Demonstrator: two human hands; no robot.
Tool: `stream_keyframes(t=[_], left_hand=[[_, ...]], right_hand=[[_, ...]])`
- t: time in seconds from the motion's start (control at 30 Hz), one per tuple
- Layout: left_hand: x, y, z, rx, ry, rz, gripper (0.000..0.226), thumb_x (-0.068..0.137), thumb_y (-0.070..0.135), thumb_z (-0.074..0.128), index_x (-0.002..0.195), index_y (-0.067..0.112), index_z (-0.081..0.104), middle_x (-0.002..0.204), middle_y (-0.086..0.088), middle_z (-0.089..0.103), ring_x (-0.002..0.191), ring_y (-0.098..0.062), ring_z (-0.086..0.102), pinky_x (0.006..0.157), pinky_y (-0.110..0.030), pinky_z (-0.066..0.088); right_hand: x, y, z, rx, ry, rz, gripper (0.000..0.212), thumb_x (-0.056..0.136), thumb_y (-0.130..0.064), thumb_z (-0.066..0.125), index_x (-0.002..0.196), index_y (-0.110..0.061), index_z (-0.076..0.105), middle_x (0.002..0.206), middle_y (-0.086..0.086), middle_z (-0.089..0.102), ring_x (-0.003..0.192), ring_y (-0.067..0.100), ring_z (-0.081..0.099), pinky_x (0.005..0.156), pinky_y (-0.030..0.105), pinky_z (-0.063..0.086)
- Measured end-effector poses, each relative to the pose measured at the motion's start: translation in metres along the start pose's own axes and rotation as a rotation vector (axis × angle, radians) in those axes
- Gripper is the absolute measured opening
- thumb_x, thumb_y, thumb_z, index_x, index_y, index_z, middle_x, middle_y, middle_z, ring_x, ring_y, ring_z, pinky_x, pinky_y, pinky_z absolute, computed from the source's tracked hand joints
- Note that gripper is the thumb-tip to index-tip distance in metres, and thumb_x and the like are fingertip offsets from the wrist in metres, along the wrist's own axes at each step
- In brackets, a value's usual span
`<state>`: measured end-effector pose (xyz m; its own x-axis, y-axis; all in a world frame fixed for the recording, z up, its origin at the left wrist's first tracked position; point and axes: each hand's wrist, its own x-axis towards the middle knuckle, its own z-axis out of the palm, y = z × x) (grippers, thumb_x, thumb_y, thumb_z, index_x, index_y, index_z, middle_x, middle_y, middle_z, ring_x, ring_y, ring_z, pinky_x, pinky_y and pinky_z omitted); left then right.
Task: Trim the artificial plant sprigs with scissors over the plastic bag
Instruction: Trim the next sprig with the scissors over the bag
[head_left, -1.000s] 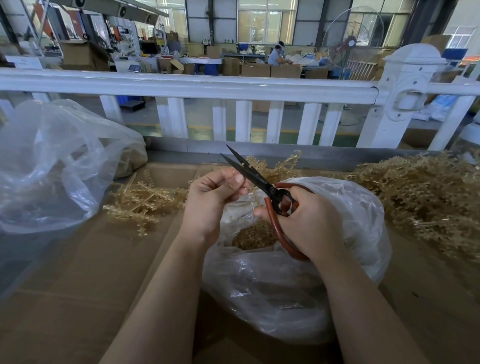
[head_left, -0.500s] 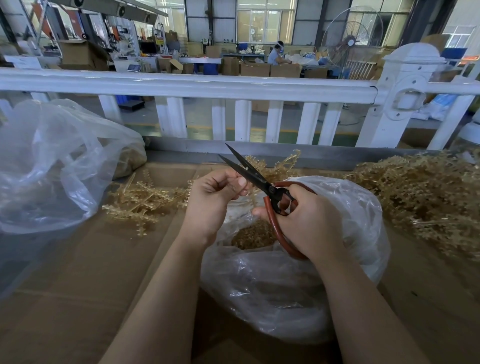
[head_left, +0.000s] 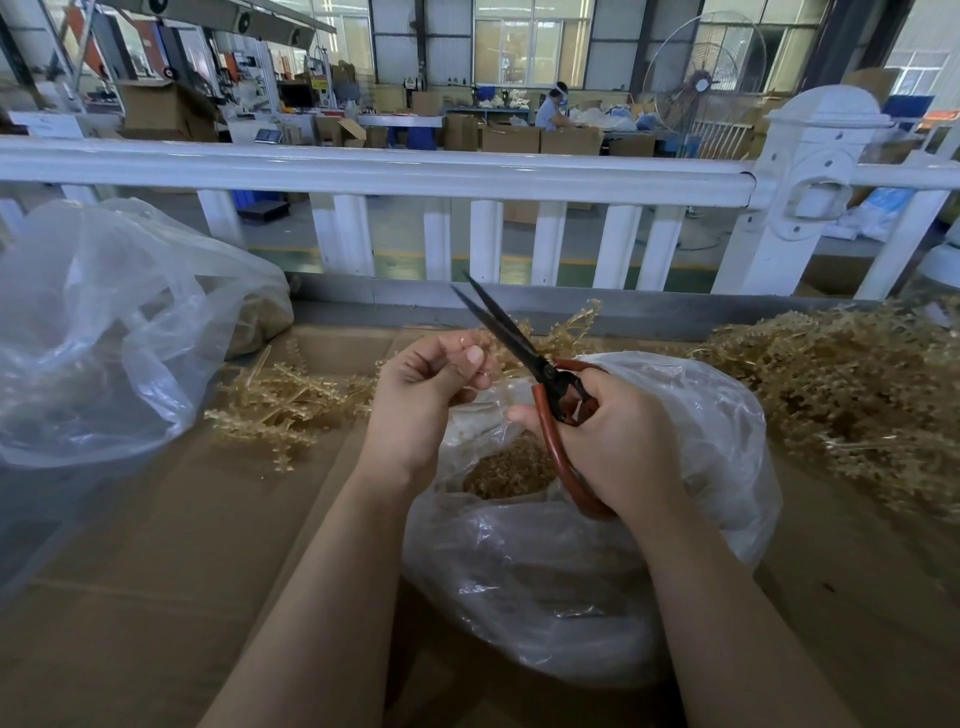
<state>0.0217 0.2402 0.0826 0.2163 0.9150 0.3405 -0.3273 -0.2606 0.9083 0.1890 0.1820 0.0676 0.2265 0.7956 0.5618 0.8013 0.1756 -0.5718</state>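
Little has shifted since the earlier frame: I log my left hand pinching a sprig above the plastic bag so trimmings drop inside, my right hand gripping the scissors, blades parted slightly beside it.

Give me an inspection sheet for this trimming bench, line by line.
Surface: brown cardboard covers the bench.
Job's things: scissors, blades slightly apart; open plastic bag holding trimmings; sprig, mostly hidden in the fingers.
Clutter: loose sprigs at left; big sprig pile at right; second bag at far left.
Grippers: left hand pinches the sprig; right hand grips the scissors.
Cables: nothing seen.
Surroundings: white railing; fan; boxes; a seated person.
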Motion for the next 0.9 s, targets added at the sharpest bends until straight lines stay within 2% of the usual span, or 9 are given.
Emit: stream_keyframes(t=[0.1,0.17,0.23,0.37,0.5,0.63,0.7,0.77,0.9], left_hand=[[0.000,0.001,0.000,-0.132,0.002,-0.060,0.010,0.094,0.002,0.057,0.090,0.007,0.065,0.074,-0.002,0.066,0.069,-0.013,0.058,0.066,-0.021,0.050],[0.000,0.002,0.001,-0.187,-0.011,-0.082,0.011,0.094,0.002,0.057,0.088,0.007,0.066,0.074,-0.002,0.066,0.069,-0.013,0.059,0.066,-0.021,0.052],[-0.001,0.004,0.001,-0.238,-0.023,-0.101,0.007,0.090,0.006,0.060,0.088,0.008,0.066,0.075,-0.002,0.067,0.069,-0.012,0.061,0.067,-0.020,0.053],[-0.001,0.006,0.001,-0.284,-0.024,-0.132,0.008,0.081,0.012,0.064,0.087,0.010,0.068,0.077,-0.003,0.069,0.071,-0.013,0.066,0.069,-0.021,0.056],[-0.001,0.008,0.004,-0.288,-0.081,-0.148,0.009,0.081,0.010,0.063,0.088,0.007,0.066,0.080,-0.007,0.070,0.073,-0.016,0.069,0.072,-0.025,0.057],[0.002,0.010,0.000,-0.288,-0.088,-0.225,0.013,0.075,0.004,0.066,0.087,0.006,0.061,0.077,-0.009,0.070,0.067,-0.017,0.068,0.065,-0.025,0.057],[0.002,0.011,-0.005,-0.243,-0.106,-0.312,0.015,0.068,0.005,0.063,0.083,0.007,0.060,0.074,-0.010,0.069,0.061,-0.017,0.065,0.059,-0.024,0.055],[0.001,0.011,-0.009,-0.181,-0.167,-0.403,0.014,0.067,0.010,0.066,0.080,0.009,0.061,0.075,-0.010,0.069,0.060,-0.017,0.061,0.056,-0.023,0.053],[0.001,0.009,-0.017,-0.069,-0.273,-0.459,0.027,0.084,0.030,0.062,0.084,0.006,0.074,0.075,-0.008,0.069,0.060,-0.014,0.060,0.055,-0.021,0.051]], right_hand=[[0.002,-0.004,-0.001,0.169,-0.031,0.107,0.056,0.057,-0.090,0.053,0.076,-0.038,0.062,0.070,-0.019,0.067,0.069,-0.001,0.064,0.058,0.011,0.045],[0.003,-0.006,-0.002,0.241,-0.048,0.132,0.054,0.057,-0.088,0.055,0.073,-0.037,0.063,0.075,-0.025,0.067,0.072,-0.003,0.064,0.055,0.012,0.048],[0.004,-0.007,-0.002,0.301,-0.061,0.155,0.046,0.062,-0.078,0.063,0.073,-0.034,0.064,0.074,-0.025,0.068,0.070,-0.002,0.065,0.057,0.011,0.050],[0.007,-0.003,-0.001,0.416,-0.120,0.251,0.015,0.081,-0.040,0.080,0.081,-0.030,0.069,0.071,-0.013,0.073,0.066,0.005,0.070,0.060,0.016,0.054],[0.009,-0.003,0.000,0.487,-0.110,0.310,0.020,0.081,-0.032,0.080,0.091,-0.016,0.076,0.079,-0.002,0.076,0.078,0.012,0.073,0.074,0.024,0.058],[0.010,-0.004,-0.006,0.686,-0.083,0.335,0.009,0.082,-0.020,0.081,0.086,-0.017,0.074,0.078,-0.004,0.074,0.076,0.012,0.071,0.077,0.026,0.056],[0.011,-0.003,-0.010,0.789,-0.079,0.307,0.010,0.084,-0.012,0.078,0.081,-0.020,0.074,0.075,-0.006,0.071,0.072,0.009,0.069,0.072,0.022,0.055],[0.012,-0.001,-0.012,0.837,-0.081,0.294,0.016,0.086,-0.008,0.076,0.078,-0.022,0.073,0.072,-0.009,0.068,0.063,0.001,0.064,0.060,0.012,0.050],[0.011,0.002,-0.014,0.877,-0.106,0.293,0.014,0.086,-0.006,0.074,0.081,-0.018,0.071,0.070,-0.010,0.065,0.055,-0.002,0.060,0.051,0.008,0.045]])
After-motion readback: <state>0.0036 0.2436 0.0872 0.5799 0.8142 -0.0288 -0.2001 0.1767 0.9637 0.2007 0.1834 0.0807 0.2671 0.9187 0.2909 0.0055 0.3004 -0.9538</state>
